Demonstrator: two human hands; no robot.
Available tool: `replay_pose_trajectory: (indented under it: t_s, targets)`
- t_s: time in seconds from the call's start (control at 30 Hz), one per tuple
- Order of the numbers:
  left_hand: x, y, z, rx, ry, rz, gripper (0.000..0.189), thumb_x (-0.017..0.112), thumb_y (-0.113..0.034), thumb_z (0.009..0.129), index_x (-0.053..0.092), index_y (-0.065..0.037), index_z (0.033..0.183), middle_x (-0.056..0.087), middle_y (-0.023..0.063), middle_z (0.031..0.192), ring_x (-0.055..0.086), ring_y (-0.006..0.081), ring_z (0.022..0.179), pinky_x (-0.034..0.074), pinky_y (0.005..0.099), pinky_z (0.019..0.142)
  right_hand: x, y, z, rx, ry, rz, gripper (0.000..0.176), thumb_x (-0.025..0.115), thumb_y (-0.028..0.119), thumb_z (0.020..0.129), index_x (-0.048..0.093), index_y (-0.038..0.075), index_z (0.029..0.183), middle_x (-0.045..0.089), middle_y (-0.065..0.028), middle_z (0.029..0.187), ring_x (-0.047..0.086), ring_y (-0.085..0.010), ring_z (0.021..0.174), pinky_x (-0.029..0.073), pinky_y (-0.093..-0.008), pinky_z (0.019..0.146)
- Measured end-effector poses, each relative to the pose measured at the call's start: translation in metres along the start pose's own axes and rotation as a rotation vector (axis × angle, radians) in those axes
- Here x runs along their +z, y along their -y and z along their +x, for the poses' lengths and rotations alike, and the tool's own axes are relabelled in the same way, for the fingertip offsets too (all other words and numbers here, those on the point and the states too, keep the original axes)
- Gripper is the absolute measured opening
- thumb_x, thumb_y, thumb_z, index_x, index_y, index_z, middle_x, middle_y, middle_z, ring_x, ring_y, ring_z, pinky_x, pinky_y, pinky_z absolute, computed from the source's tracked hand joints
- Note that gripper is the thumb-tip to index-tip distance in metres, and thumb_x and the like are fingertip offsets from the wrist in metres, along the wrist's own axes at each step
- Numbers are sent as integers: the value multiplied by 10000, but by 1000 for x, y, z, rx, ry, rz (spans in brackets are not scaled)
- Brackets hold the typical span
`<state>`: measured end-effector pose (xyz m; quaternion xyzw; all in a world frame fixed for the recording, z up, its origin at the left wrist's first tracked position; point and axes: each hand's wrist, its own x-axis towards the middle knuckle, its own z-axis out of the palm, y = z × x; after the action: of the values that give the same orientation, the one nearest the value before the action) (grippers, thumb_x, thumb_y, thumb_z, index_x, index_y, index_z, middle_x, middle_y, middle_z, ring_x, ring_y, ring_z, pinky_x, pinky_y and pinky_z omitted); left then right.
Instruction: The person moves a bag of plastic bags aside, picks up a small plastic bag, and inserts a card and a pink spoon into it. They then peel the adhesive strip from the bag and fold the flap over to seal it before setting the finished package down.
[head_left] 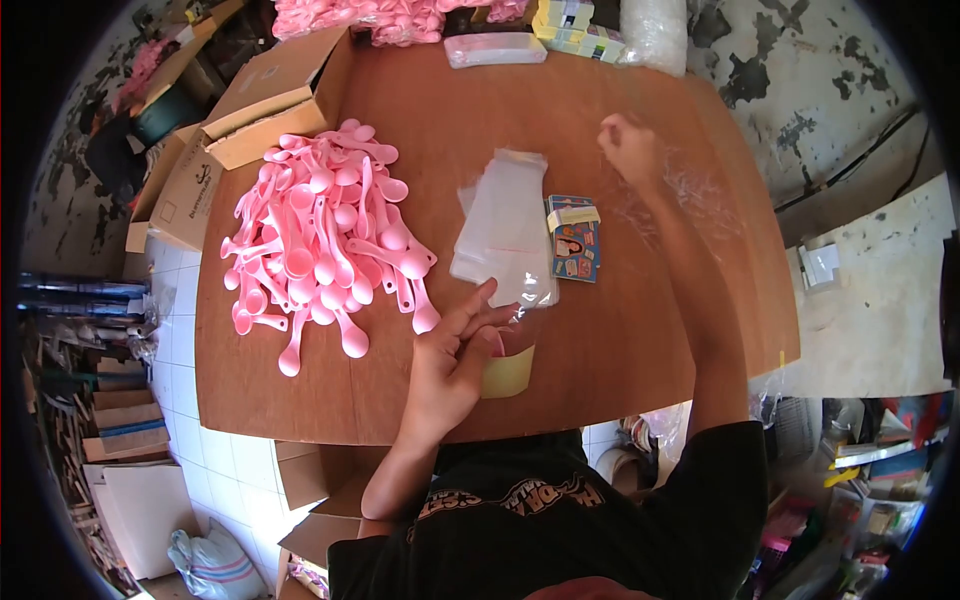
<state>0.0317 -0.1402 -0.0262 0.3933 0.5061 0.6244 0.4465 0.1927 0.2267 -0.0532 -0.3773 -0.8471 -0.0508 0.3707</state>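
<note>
My left hand [450, 355] is closed at the table's front edge, its fingers round a clear plastic bag [510, 368] with something pink and a pale yellow card in it. Just beyond lies a stack of clear plastic bags [500, 235]. A banded pack of blue printed cards [575, 245] touches the stack's right side. My right hand [632, 148] is raised over the right part of the table with its fingers curled together; whether they hold anything is too small to tell. A large heap of pink spoons [325, 240] lies on the left.
On the brown table [690, 380], a cardboard box [280, 95] stands behind the spoons. A clear tray [495, 50], yellow packs [580, 35] and pink bagged items [360, 20] line the back edge. Thin clear plastic scraps [690, 195] lie on the right.
</note>
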Motion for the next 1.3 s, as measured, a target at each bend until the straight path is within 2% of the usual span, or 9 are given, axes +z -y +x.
replay_pose_trajectory:
  t_s: [0.1, 0.2, 0.4, 0.53, 0.63, 0.73, 0.83, 1.07, 1.3]
  targets:
    - [1, 0, 0, 50, -15, -7, 372, 466, 36, 929, 496, 65, 1298, 681, 173, 1075, 587, 86, 801, 485, 231, 776, 24, -15, 6, -237, 379, -19, 153, 623, 134, 806, 695, 123, 941, 687, -94, 883, 650, -322, 760, 520, -378, 672]
    - [-5, -1, -1, 46, -14, 33, 282, 483, 8, 939, 571, 66, 1200, 691, 156, 1025, 595, 91, 791, 488, 232, 758, 34, -35, 12, -99, 475, 122, 238, 612, 114, 812, 688, 115, 1038, 684, -114, 1012, 660, -305, 782, 526, -368, 691]
    - [-8, -5, 5, 131, -64, 10, 200, 528, -39, 952, 646, 30, 1097, 650, 142, 1069, 613, 106, 808, 497, 241, 717, -52, 38, 1, 86, 214, 539, 318, 646, 140, 833, 655, 66, 1142, 675, -111, 1081, 662, -163, 847, 513, -296, 772]
    - [-1, -8, 12, 264, -96, 6, 197, 531, -43, 952, 656, 7, 1096, 568, 163, 1185, 634, 151, 875, 516, 255, 736, -129, 135, -41, -70, 693, 1035, 346, 707, 170, 836, 644, 4, 1132, 663, -107, 1057, 634, -170, 914, 491, -302, 823]
    - [1, -8, 14, 255, -63, -79, 198, 518, -31, 953, 670, -6, 1077, 493, 171, 1257, 618, 208, 1009, 531, 272, 773, -136, 189, -62, -119, 632, 1017, 267, 716, 127, 824, 660, 5, 1055, 678, -108, 985, 644, -159, 864, 494, -293, 786]
    - [-4, -4, 13, 441, 0, 270, 296, 562, -68, 937, 579, -18, 1228, 450, 165, 1315, 550, 250, 1145, 506, 336, 888, -134, 203, -69, 22, 664, 1140, 193, 732, 87, 801, 663, 4, 961, 682, -95, 888, 646, -141, 781, 496, -275, 722]
    - [-7, -15, 5, 377, -144, -217, 710, 660, -152, 878, 255, -24, 1447, 348, 142, 1434, 457, 286, 1258, 367, 422, 1045, -139, 206, -58, -152, 146, 1087, 100, 726, 43, 786, 663, 3, 852, 665, -72, 768, 637, -139, 692, 477, -247, 623]
    - [-26, -18, 13, 380, -12, 227, 611, 745, -74, 789, 460, 16, 1322, 531, 168, 1302, 507, 281, 1241, 408, 413, 1031, -129, 216, -48, -266, 297, 1022, 73, 726, 50, 791, 669, 16, 822, 663, -70, 760, 632, -128, 669, 472, -253, 608]
    - [-21, -13, 12, 141, -45, -168, 344, 637, 7, 886, 526, 63, 1207, 681, 146, 1029, 652, 158, 972, 544, 281, 829, -140, 222, -60, 288, 604, 1357, 152, 689, 108, 869, 657, -19, 947, 667, -48, 857, 625, -99, 801, 502, -245, 720]
